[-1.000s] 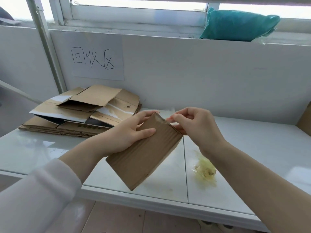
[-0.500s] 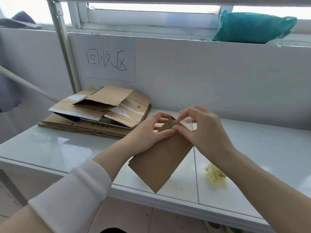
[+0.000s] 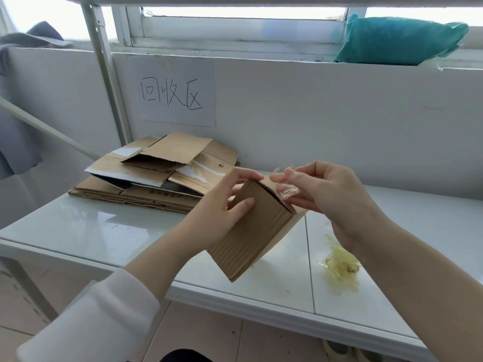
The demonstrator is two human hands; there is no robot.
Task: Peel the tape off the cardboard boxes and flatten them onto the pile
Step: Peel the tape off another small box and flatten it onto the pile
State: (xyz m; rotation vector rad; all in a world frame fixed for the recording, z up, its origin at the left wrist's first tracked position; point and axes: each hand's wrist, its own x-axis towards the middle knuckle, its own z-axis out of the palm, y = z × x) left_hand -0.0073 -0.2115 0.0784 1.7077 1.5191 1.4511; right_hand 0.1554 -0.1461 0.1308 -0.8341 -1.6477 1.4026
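Cardboard: 1 small box (image 3: 251, 231), held tilted above the worktop (image 3: 104, 231). Left grip (image 3: 222, 205) curled round its side; right grip (image 3: 326, 194) pinching 1 clear tape strip (image 3: 286, 191) at the box's top edge. 1 pile of flattened boxes (image 3: 156, 178) back-left, 1 yellowish tape wad (image 3: 339, 267) on the right.

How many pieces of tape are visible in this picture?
2. One clear strip is pinched by the right hand at the top of the small box; one yellowish crumpled wad lies on the table right of it. More may be hidden in the pile.
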